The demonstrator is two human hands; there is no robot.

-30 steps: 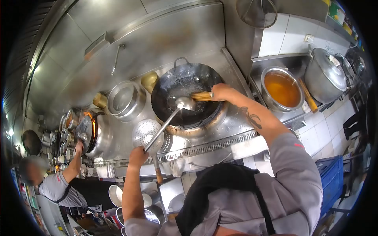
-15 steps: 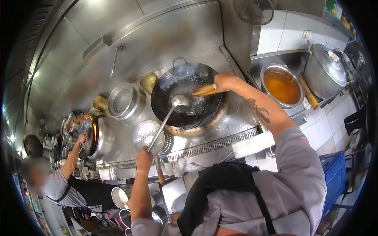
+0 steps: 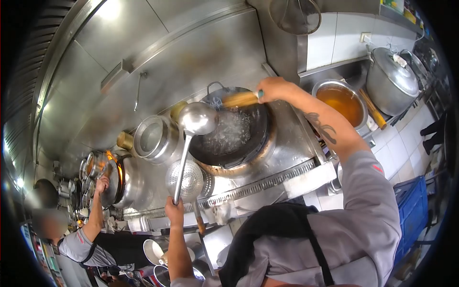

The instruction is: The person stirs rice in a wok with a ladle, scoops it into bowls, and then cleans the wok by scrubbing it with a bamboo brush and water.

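One wok on the burner, water foaming inside. Right hand at its far rim, fingers closed on one bamboo brush. Left hand near-left of wok, gripping one ladle — bowl raised over the left rim. One skimmer just left; handle end hidden. Co-worker's hand far left.

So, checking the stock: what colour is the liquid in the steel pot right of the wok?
Orange-amber liquid, head view.
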